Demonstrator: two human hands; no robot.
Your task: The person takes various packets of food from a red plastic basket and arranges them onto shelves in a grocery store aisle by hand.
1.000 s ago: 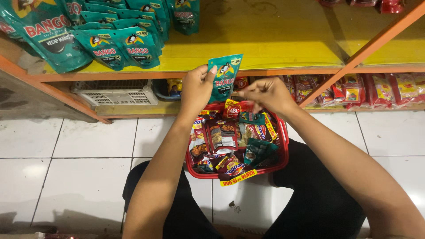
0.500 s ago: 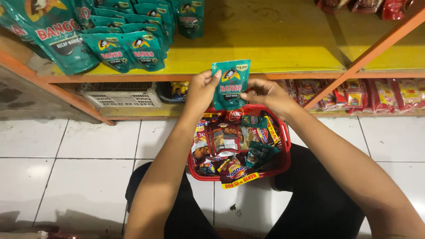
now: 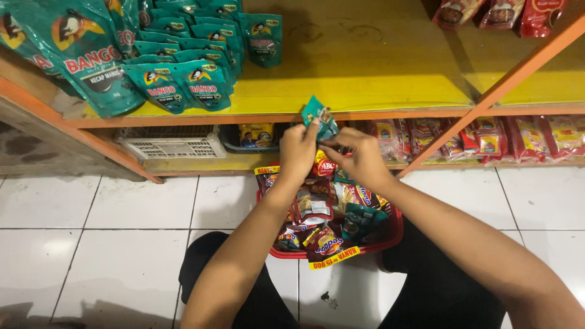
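both hands, left hand (image 3: 298, 152) and right hand (image 3: 359, 157), pinch one small teal sauce sachet (image 3: 320, 117) above the red basket (image 3: 390, 234). it looks light, soft and slippery. best gripped at its sealed edges.

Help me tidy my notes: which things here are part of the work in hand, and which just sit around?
In hand: teal sachet, held by left hand and right hand; red basket of sachets.

Around: teal pouches, yellow shelf, white crate, red packets.
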